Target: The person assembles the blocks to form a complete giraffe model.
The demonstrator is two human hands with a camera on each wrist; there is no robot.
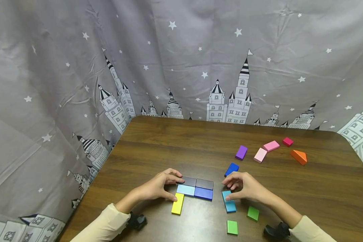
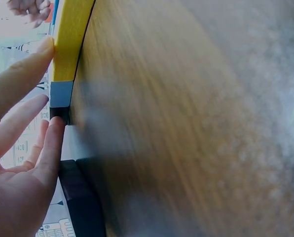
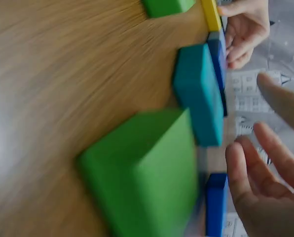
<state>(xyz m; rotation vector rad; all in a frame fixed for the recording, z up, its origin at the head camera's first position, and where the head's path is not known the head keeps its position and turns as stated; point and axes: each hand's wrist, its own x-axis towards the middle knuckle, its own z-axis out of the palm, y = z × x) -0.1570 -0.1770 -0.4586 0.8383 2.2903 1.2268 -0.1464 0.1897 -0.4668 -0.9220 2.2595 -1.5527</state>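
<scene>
Facing forward and down from head across tabletop (image 1: 169, 144), looking along it low and close from each wrist, rolled sideways, sharing yellow block (image 2: 72, 44) between wrist views.

cream sleeves, black wrist gear and bare hands are what we show.
we wear a pale cream left sleeve (image 1: 101, 224), lightly creased, its plain cuff ending short of our bare left grip (image 1: 160, 185); the right sleeve (image 1: 311, 230) matches it in colour, above an equally bare right grip (image 1: 245, 185). near each cuff we carry a small, dark fitting, the left black piece (image 1: 137, 221) lumpy in outline, the right black piece (image 1: 277, 232) curved.
</scene>
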